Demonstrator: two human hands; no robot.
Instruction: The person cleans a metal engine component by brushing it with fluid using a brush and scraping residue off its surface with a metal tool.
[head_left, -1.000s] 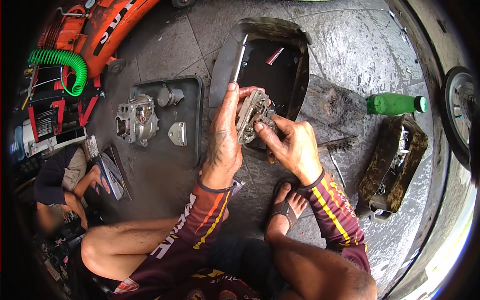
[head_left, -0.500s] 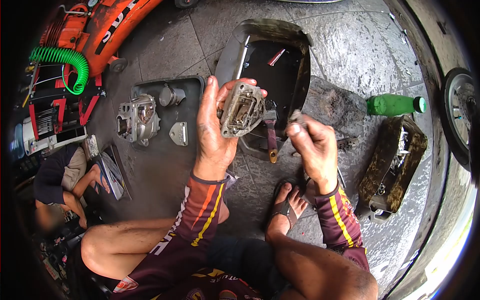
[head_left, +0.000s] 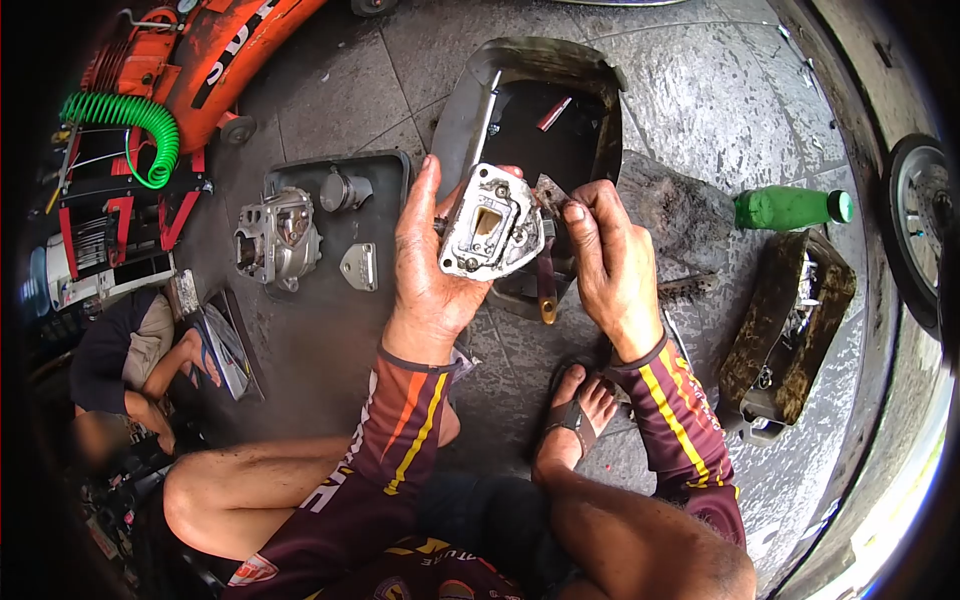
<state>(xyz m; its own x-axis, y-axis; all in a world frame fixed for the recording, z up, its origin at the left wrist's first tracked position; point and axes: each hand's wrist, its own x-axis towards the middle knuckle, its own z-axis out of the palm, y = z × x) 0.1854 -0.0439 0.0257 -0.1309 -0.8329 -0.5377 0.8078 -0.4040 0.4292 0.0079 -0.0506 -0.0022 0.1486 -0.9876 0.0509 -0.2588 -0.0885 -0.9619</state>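
The metal part [head_left: 508,234], gripped by the left hand [head_left: 428,262] over the left edge of the pan [head_left: 607,118], now shows its bright face, apparently better exposed for work; the right hand [head_left: 614,262] returns beside it, pinching 1 small piece [head_left: 551,192].

The tiled floor [head_left: 330,100] (blotchy at right) carries a tray [head_left: 388,215], a basin [head_left: 463,115], a bottle [head_left: 785,208] on its side and a grimy box [head_left: 745,350].
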